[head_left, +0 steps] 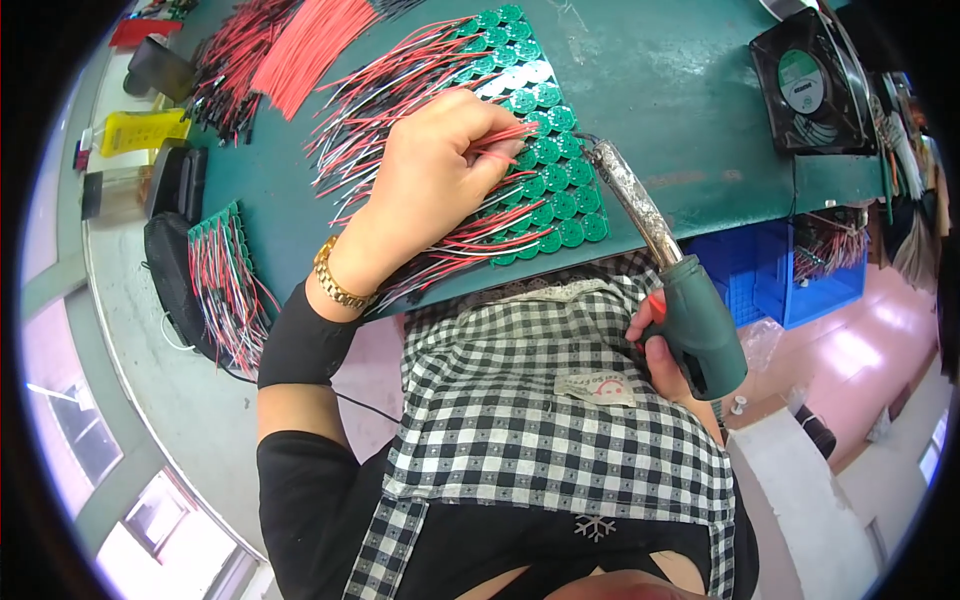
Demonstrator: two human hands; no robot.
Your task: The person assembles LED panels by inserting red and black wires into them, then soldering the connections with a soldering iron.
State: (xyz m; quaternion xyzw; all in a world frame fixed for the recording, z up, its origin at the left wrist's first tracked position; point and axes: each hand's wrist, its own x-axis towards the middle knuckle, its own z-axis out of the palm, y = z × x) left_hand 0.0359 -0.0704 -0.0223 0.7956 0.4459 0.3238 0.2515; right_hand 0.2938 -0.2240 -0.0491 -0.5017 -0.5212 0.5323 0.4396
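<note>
Far left, a finished panel [228, 280] of wired boards lies at the bench edge. Our left hand [440, 170], palm down with wrist bent, pinches a red wire [500, 135] between thumb and fingertips, pressed onto the green panel of round circuit boards [545, 160] on the green mat [680, 90]. We judge the wire end should sit flat on its pad, held steady. Our right hand [660, 340] is clamped around the soldering iron [690, 310], its tip angled up-left, just touching the panel's right edge. A small fan [810, 85] stands far right.
</note>
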